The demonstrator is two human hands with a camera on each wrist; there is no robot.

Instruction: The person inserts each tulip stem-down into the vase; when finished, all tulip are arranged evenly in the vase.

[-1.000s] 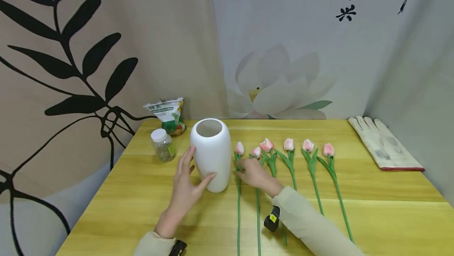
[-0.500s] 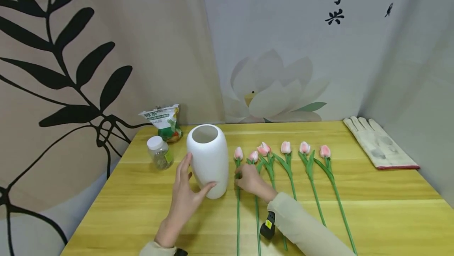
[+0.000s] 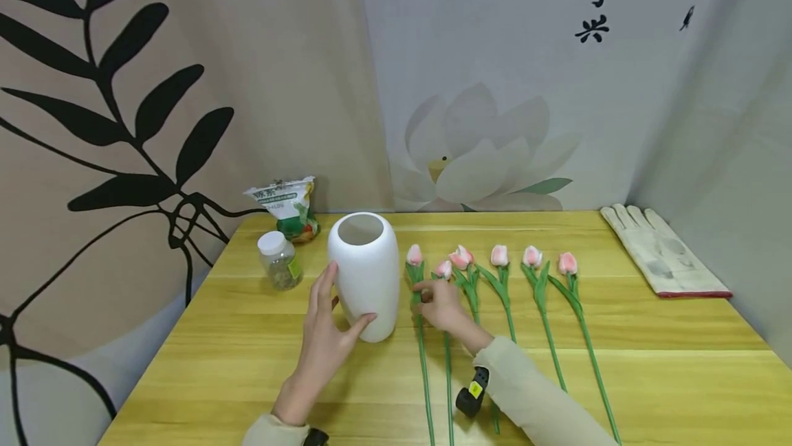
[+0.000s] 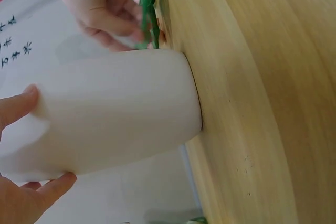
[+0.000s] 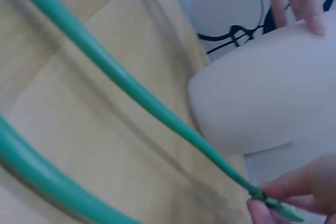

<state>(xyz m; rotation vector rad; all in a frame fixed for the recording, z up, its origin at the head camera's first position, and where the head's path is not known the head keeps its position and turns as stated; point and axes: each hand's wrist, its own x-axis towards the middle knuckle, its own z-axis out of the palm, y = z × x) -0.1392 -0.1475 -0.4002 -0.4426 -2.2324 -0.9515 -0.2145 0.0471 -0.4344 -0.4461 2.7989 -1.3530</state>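
Observation:
A white vase (image 3: 365, 274) stands upright on the wooden table. My left hand (image 3: 324, 343) grips its near left side, thumb on one side and fingers on the other, as the left wrist view shows. Just right of the vase, my right hand (image 3: 442, 305) pinches the leftmost pink tulip (image 3: 414, 255) below its head. In the right wrist view, thumb and fingers close on its green stem (image 5: 184, 129) where the leaves begin, and the stem casts a shadow on the wood. Several more tulips lie in a row to the right; one tulip head (image 3: 443, 269) shows just above my right hand.
A clear jar (image 3: 281, 264) with a white lid stands left of the vase, and a green-and-white bag (image 3: 291, 209) sits behind it. At the table's far right lies a pale work glove (image 3: 665, 253). A printed curtain (image 3: 297, 75) hangs behind the table.
The leftmost tulip's lower stem has swung to the right in my right hand. The left hand still holds the vase in place. The head view has shifted slightly.

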